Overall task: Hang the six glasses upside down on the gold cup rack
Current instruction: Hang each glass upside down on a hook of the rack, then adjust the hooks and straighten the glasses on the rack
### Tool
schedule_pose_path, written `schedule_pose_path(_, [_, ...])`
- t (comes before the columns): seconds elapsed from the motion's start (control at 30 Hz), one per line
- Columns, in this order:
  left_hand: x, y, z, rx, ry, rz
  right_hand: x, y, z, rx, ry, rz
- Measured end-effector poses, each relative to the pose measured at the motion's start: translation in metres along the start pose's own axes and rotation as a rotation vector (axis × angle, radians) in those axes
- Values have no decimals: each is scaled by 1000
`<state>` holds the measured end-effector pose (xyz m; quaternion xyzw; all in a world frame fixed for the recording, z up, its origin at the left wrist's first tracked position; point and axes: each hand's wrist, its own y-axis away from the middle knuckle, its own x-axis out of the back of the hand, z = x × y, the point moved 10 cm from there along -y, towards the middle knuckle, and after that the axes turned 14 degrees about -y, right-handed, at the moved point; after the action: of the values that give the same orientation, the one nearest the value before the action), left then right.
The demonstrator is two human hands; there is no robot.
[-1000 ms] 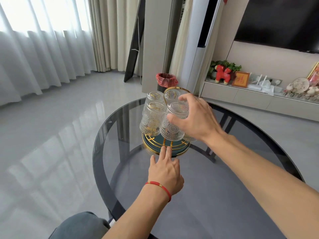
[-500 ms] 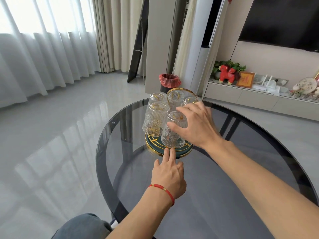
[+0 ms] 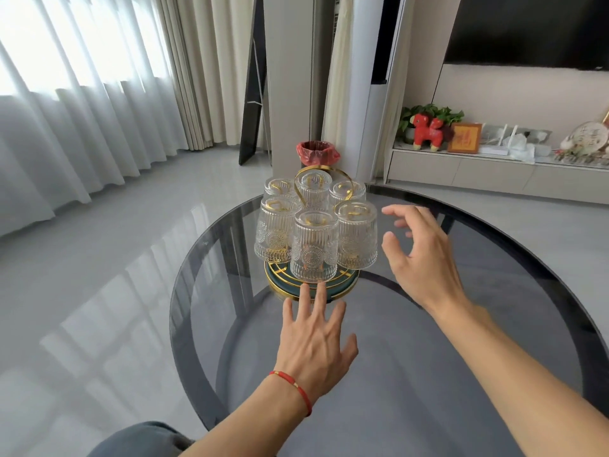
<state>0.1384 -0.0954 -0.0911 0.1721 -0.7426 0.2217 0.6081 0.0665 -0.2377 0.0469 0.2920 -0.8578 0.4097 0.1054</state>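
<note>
Fingers [image 3: 400,222] of the right hand [image 3: 425,262] have let go of the front glass [image 3: 313,249] and spread wide, empty; all six glasses now hang inverted on the gold cup rack [image 3: 324,174], so hanging looks finished.

six glasses [image 3: 314,249] hang upside down on the rack [image 3: 311,285], seemingly mid-table [image 3: 461,374].

left hand [image 3: 313,338] flat, fingers spread | right hand [image 3: 425,258] raised, open – fingers loosely curled, holding nothing
</note>
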Motion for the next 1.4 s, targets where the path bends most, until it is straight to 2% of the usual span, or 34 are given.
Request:
schedule_pose_path(0.1, [-1,1,4,-48,-58,26,-14,0,-6,93,49,-109])
schedule_pose_path(0.2, [-1,-1,8,-117,-118,62,-36,-8,-7,115,110,-293])
schedule_pose_path(0.27, [1,-3,8,-176,-149,91,-45,-14,-7,136,132,-356])
schedule_pose_path(0.37, [3,-7,-1,-198,-130,132,-46,-19,-3,157,121,-361])
schedule_pose_path(0.57, [1,-8,-8,-116,-7,143,-47,-15,5,193,144,-371])
schedule_pose_path(0.97, [2,-9,-12,-92,-14,196,-28,-20,6,233,58,-296])
schedule_pose_path(1.4, [6,-7,-14,-83,5,235,-32,-17,2,249,134,-343])
